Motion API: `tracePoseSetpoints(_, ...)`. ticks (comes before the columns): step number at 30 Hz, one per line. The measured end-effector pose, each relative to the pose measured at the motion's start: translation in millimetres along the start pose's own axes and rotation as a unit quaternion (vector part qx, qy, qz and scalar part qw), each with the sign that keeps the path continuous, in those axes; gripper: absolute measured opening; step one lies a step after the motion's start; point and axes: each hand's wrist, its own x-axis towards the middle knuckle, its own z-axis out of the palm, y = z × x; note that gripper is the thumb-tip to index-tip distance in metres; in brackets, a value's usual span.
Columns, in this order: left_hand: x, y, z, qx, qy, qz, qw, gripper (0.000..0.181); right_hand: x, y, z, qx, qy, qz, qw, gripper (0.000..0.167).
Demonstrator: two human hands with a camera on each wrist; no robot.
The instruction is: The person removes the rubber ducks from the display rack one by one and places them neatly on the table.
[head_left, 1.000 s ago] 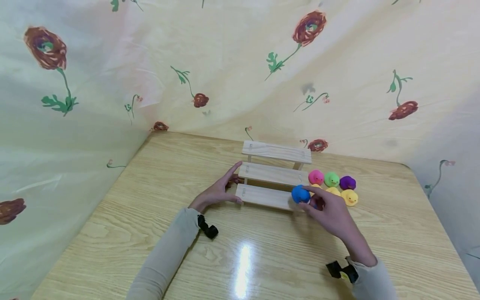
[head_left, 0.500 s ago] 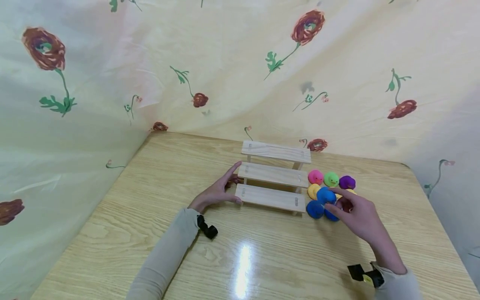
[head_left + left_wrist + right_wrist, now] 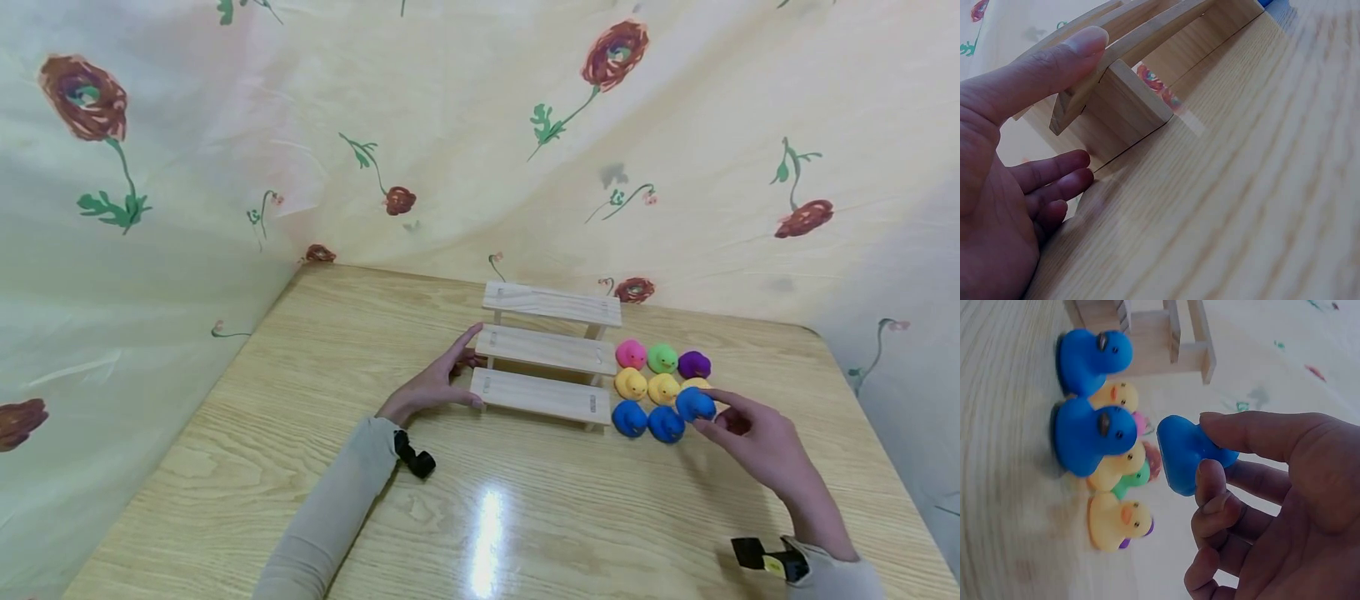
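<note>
My right hand (image 3: 765,437) pinches a blue rubber duck (image 3: 695,405) between thumb and fingers; the right wrist view shows this duck (image 3: 1188,450) raised off the table. Two other blue ducks (image 3: 629,418) stand below it to the left, in front of yellow ducks (image 3: 663,389), one partly hidden by the held duck. Behind are a pink duck (image 3: 631,354), a green duck (image 3: 663,358) and a purple duck (image 3: 694,364). At the left end of a three-step wooden stand (image 3: 543,396), my left hand (image 3: 431,387) rests with fingers extended, thumb against the lowest step (image 3: 1147,37).
The stand is directly left of the ducks on a wood-grain table (image 3: 420,517). Flowered cloth (image 3: 465,108) rises behind the table and at both sides. Each wrist wears a black camera strap (image 3: 415,455).
My right hand has carried the blue duck rightward from the stand's lowest step to the right end of the duck group. The left hand has stayed at the stand.
</note>
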Motion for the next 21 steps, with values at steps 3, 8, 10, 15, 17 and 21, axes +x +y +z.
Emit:
tracePoseSetpoints(3,0.2,0.3,0.1,-0.002,0.000,0.000,1.0000,0.119,0.1,7.0,-0.8,0.004,-0.011,0.012,0.9999,0.051)
tracePoseSetpoints(8,1.0,0.8,0.7,-0.005,-0.003,-0.001,1.0000,0.118,-1.6,17.6,-1.3,0.003,-0.030,0.030,0.9991,0.054)
tracePoseSetpoints(10,1.6,0.4,0.8,-0.006,-0.004,0.000,1.0000,0.118,-3.0,21.3,-1.5,0.000,-0.039,0.037,0.9986,0.054)
tracePoseSetpoints(15,1.8,0.3,0.5,-0.003,-0.001,-0.003,1.0000,0.119,-5.4,29.4,-2.0,-0.005,-0.054,0.051,0.9972,0.056)
tracePoseSetpoints(17,1.6,0.2,0.2,-0.001,0.001,-0.004,1.0000,0.120,-5.5,32.0,-1.7,-0.004,-0.061,0.055,0.9966,0.057)
tracePoseSetpoints(21,1.2,-0.3,0.0,-0.002,0.001,-0.006,1.0000,0.119,-5.0,36.6,-0.9,0.000,-0.074,0.060,0.9954,0.057)
